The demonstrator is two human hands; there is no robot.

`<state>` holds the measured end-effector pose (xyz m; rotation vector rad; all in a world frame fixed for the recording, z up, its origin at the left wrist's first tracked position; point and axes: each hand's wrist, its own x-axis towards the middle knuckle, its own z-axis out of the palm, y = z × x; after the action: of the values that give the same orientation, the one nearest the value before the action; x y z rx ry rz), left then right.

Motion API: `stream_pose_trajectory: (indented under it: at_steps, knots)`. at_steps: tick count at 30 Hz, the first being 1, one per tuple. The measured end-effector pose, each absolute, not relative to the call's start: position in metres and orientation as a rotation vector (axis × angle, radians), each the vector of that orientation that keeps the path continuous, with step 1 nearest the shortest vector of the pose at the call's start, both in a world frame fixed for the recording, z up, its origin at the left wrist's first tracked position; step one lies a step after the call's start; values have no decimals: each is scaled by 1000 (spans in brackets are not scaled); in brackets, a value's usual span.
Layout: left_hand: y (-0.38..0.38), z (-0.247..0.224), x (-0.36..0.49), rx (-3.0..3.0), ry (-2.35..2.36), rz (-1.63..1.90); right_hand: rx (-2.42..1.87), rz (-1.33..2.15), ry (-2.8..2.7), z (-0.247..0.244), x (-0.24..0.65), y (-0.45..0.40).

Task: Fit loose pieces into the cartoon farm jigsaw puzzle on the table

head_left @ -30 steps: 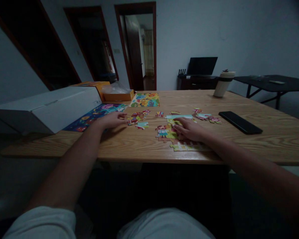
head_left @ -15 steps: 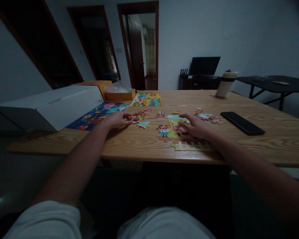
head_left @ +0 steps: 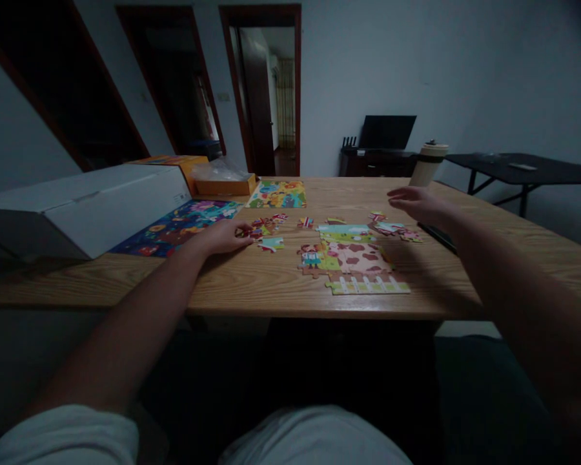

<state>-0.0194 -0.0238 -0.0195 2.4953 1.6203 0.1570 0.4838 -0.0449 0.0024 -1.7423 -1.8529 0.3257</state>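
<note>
A partly joined colourful jigsaw (head_left: 353,258) lies on the wooden table (head_left: 489,258) near its front edge. My left hand (head_left: 220,237) rests flat on the table, fingertips touching a small heap of loose pieces (head_left: 266,228). My right hand (head_left: 416,203) hovers above the table with fingers spread and nothing in it, just over a few loose pieces (head_left: 392,226) at the right of the jigsaw.
A white box (head_left: 82,206) lies at the left over a colourful sheet (head_left: 184,219). Behind stand an orange box (head_left: 213,177) and a finished puzzle picture (head_left: 278,194). A tumbler (head_left: 428,165) stands at the back right. A dark phone (head_left: 438,237) lies under my right forearm.
My right hand has lifted off the joined jigsaw and moved right and away, now over the loose pieces. My left hand has stayed at its heap.
</note>
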Motion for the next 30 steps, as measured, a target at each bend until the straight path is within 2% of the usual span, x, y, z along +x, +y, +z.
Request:
stream_pose_trajectory:
  at_steps: [8, 15, 24, 30]
  knots:
    - [-22, -18, -22, 2468, 1619, 258, -2078, 340, -2021, -11, 541, -36]
    - [-18, -20, -25, 2460, 1658, 260, -2002, 597, -2304, -18, 539, -52]
    - [-18, -21, -26, 2452, 1647, 304, -2020, 462, -2203, -26, 544, -47]
    - [-21, -21, -20, 2469, 1635, 456, -2022, 418, -2207, -35, 544, -45]
